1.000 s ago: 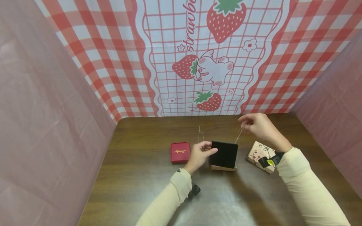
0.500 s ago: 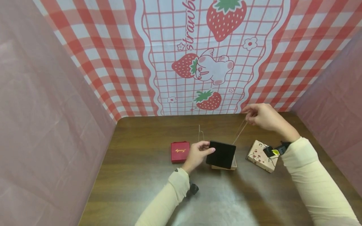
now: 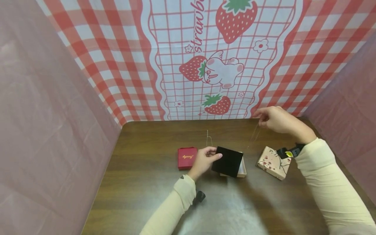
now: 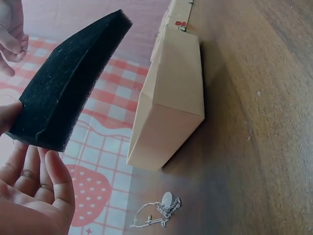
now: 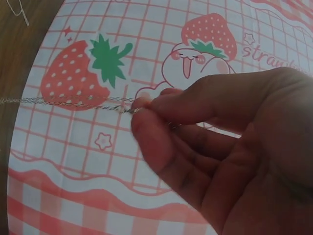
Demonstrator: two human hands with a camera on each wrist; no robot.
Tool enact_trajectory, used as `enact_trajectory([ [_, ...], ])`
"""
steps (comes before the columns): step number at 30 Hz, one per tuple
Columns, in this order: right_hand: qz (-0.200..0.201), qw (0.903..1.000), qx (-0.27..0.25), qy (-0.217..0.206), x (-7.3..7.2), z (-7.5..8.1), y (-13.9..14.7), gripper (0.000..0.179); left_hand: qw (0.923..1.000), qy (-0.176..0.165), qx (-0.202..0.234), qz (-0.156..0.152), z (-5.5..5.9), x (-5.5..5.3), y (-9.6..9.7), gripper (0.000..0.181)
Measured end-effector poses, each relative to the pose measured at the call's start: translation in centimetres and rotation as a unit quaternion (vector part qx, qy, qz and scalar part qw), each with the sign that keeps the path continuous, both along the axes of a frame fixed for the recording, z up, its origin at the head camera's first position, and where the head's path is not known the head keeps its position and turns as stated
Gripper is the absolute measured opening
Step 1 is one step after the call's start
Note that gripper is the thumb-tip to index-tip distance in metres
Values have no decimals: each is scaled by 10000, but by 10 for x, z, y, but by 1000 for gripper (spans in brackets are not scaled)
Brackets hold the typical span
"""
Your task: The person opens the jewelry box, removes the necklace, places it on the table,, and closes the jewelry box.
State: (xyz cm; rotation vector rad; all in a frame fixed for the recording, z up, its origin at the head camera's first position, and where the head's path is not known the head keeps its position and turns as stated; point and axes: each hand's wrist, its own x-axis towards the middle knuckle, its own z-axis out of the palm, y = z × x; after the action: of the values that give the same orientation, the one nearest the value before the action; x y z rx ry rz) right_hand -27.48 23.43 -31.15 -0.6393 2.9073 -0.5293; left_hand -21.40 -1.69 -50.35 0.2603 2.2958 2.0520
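Note:
My left hand (image 3: 204, 160) pinches a black foam pad (image 3: 227, 161) by its left edge, tilted above an open beige box (image 3: 242, 170). In the left wrist view the pad (image 4: 63, 88) shows its thickness, apart from the box (image 4: 171, 93). My right hand (image 3: 277, 120) is raised at the back right. Between its thumb and forefinger it pinches a thin chain necklace (image 5: 73, 103), whose strands hang down clear of the pad. Another necklace (image 3: 209, 140) lies on the table behind my left hand; a pale oval pendant (image 4: 167, 199) shows on it.
A red jewelry box (image 3: 187, 158) sits left of my left hand. The beige floral lid (image 3: 274, 163) rests on the table at the right, under my right wrist. Checked strawberry cloth (image 3: 217, 65) hangs behind the wooden table (image 3: 141, 182).
My right hand has moved up and to the right, drawing the necklace away from the pad. The pad has shifted slightly left and tilted, showing more of the box's inside.

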Motion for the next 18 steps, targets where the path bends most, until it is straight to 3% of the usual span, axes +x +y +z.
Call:
enact_trajectory([
  [6,146,9984,482,251,1,-1,-3,31,9999,51,-83,63,1,-2,0,29],
  [11,224,9984,488,178,3,-4,-4,23,9999,85,-113,16,6,0,0,30],
  [18,336,9980,524,119,5,-7,-4,15,9999,137,-84,-15,2,-1,1,29],
])
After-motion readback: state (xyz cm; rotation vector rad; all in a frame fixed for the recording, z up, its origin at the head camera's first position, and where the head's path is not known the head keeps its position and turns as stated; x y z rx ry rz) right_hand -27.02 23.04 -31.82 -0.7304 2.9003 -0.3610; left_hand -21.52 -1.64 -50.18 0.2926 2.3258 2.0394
